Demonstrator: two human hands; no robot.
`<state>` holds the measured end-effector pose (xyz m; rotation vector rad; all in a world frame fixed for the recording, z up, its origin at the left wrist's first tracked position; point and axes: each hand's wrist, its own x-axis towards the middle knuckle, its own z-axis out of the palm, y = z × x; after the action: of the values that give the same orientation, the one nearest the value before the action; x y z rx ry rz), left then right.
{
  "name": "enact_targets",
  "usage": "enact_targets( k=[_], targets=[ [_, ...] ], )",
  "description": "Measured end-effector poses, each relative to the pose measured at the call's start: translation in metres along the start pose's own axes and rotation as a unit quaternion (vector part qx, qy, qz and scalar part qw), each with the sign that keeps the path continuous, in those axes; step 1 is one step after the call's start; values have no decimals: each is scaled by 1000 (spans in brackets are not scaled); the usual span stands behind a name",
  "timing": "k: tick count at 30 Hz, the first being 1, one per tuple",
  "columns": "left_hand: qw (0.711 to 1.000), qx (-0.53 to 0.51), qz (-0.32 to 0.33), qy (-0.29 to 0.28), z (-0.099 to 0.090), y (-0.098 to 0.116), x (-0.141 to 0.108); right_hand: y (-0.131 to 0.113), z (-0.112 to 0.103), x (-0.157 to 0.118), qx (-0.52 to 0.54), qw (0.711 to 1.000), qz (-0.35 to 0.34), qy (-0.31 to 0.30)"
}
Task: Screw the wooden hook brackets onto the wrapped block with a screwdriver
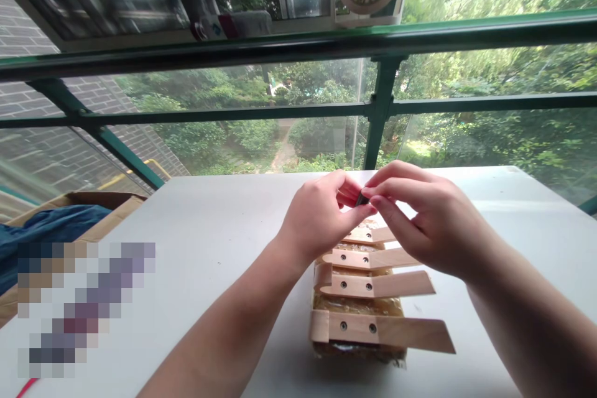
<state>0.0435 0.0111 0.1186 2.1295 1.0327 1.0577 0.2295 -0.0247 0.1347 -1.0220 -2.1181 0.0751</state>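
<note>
My left hand [317, 214] and my right hand [422, 214] meet above the far end of a plastic-wrapped block [357, 306]. Between their fingertips is a small dark piece [362, 199], pinched by both hands; its kind is too small to make out. Several flat wooden pieces lie crosswise on the block, their ends sticking out to the right. The nearest wooden piece [415, 334] and the one behind it [403, 285] each show two dark round screw-like fittings. My hands partly cover the farthest pieces.
A white table [224, 236] carries the block. At the left stands a cardboard box [125, 200] with blue cloth [60, 224] inside. A pixelated patch blurs something on the table's left. Behind the table runs a green railing [298, 50] with glass panels.
</note>
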Motion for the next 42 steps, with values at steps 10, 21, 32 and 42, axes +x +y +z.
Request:
enact_targets(
  k=[10,21,32,42],
  targets=[
    [994,-91,-25,-51,-1,-3,1,0,-4,-1,-52,998,-11,-22],
    [989,-105,-33,-97,-6,-7,3,4,-4,2,-13,998,27,-48],
    [994,-38,1,-100,-2,-7,2,12,-7,4,78,989,77,-95],
    [982,-147,-47,-112,-3,-15,4,16,-6,2,118,986,59,-106]
  ],
)
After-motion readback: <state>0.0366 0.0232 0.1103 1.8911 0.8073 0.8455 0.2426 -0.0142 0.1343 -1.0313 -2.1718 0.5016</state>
